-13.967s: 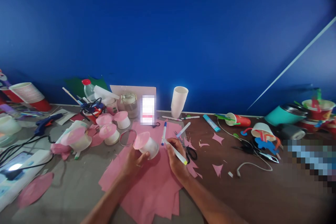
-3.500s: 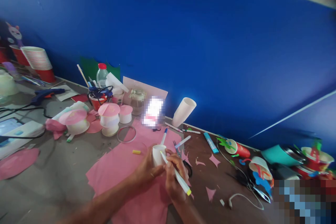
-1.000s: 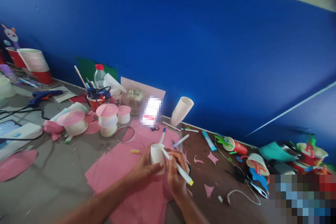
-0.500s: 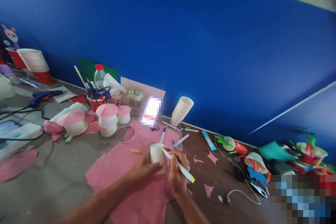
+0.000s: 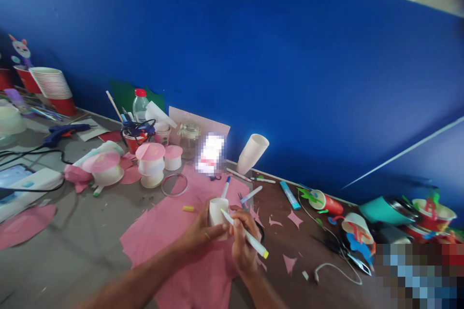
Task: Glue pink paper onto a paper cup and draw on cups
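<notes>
My left hand (image 5: 205, 227) is wrapped round a small white paper cup (image 5: 218, 208), which it holds over pink paper (image 5: 174, 260). Pinched in my right hand (image 5: 243, 241) is a white marker with a yellow end (image 5: 255, 243); its tip meets the side of the cup or is very close to it. Left of the cup lies a small yellow marker cap (image 5: 188, 209). Just beyond the cup, a blue-capped marker (image 5: 225, 187) rests on the pink paper, and another light marker (image 5: 251, 194) lies to its right.
A blurred lit screen (image 5: 210, 154) stands behind, beside a slanted stack of white cups (image 5: 253, 153). Pink-topped cups (image 5: 150, 164), a glue gun (image 5: 68, 130) and a tall cup stack (image 5: 54, 89) are leftward. Pink scraps (image 5: 295, 219), scissors (image 5: 357, 261) and decorated cups (image 5: 328, 201) lie rightward.
The marker tip has shifted slightly left and down across the cup's side. My left hand keeps its hold on the cup. The whole view has moved a little.
</notes>
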The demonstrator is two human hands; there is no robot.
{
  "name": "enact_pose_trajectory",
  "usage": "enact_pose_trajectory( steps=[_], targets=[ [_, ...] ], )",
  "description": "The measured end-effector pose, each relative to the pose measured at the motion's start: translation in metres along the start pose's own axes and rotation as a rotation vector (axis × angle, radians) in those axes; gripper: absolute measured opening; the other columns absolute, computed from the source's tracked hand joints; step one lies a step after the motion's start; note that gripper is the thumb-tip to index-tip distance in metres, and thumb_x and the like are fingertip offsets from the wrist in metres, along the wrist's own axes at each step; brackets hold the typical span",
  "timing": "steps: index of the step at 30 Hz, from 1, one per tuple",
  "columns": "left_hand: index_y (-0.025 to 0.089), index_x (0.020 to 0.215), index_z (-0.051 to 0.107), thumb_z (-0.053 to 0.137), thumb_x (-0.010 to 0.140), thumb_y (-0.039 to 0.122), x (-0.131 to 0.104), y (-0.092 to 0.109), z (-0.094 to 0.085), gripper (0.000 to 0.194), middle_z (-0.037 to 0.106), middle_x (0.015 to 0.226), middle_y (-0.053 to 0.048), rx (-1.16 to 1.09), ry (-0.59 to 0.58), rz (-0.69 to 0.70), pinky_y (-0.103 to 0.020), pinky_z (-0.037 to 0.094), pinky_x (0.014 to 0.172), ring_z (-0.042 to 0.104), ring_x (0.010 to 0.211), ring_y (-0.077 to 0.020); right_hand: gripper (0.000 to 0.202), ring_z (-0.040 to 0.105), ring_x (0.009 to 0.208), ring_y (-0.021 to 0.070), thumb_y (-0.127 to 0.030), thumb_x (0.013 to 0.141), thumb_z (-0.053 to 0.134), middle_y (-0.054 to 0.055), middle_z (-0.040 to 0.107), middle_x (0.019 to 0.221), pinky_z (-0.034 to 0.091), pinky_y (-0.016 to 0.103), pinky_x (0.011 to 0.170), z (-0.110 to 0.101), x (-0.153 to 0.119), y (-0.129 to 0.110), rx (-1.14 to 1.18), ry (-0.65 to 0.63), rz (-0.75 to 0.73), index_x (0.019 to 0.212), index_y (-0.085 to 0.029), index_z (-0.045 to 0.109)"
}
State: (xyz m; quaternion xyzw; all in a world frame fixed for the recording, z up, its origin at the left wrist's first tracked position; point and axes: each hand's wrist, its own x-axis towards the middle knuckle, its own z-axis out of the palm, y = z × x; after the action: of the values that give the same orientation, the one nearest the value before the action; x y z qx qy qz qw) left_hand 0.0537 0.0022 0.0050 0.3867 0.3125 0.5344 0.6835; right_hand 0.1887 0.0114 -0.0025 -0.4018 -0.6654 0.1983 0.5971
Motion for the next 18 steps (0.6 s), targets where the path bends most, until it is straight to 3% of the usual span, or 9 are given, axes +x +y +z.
enact_pose_trajectory(
  steps=[4,8,14,18],
  targets=[
    [0.023,0.115,0.056,0.086,0.071,0.045,0.001,-0.004,-0.002,0.058,0.063,0.092,-0.001,0.018,0.030,0.017,-0.029,0.048,0.075,0.059,0.085,-0.0178,0.023,0.056,0.054,0.0168,-0.033,0.100,0.049,-0.003,0.056,0.059,0.057,0.035,0.067,0.001,-0.002,0.000,0.039,-0.019,-0.025,0.087,-0.022,0.064],
    [0.021,0.119,0.055,0.085,0.074,0.043,0.003,-0.010,-0.007,0.058,0.065,0.099,-0.004,0.032,0.015,0.031,-0.031,0.050,0.078,0.061,0.089,-0.0197,0.026,0.053,0.051,0.0138,-0.037,0.100,0.050,0.000,0.064,0.069,0.056,0.031,0.058,0.004,-0.003,0.000,0.020,-0.002,-0.024,0.087,-0.021,0.065],
    [0.021,0.119,0.057,0.085,0.072,0.046,0.002,-0.010,-0.007,0.061,0.065,0.100,-0.003,0.034,0.033,0.041,-0.031,0.050,0.079,0.060,0.090,-0.0206,0.020,0.067,0.070,0.0176,-0.029,0.098,0.049,0.005,0.072,0.084,0.059,0.032,0.068,0.004,0.000,-0.002,0.016,-0.002,-0.052,0.087,-0.021,0.065],
    [0.021,0.117,0.058,0.085,0.071,0.048,0.002,-0.007,-0.006,0.060,0.064,0.098,-0.004,0.047,0.024,0.032,-0.031,0.049,0.078,0.060,0.088,-0.0203,0.021,0.066,0.066,0.0175,-0.029,0.098,0.049,0.001,0.067,0.072,0.059,0.033,0.069,0.003,0.000,-0.002,-0.018,0.003,-0.050,0.086,-0.021,0.064]
  ],
)
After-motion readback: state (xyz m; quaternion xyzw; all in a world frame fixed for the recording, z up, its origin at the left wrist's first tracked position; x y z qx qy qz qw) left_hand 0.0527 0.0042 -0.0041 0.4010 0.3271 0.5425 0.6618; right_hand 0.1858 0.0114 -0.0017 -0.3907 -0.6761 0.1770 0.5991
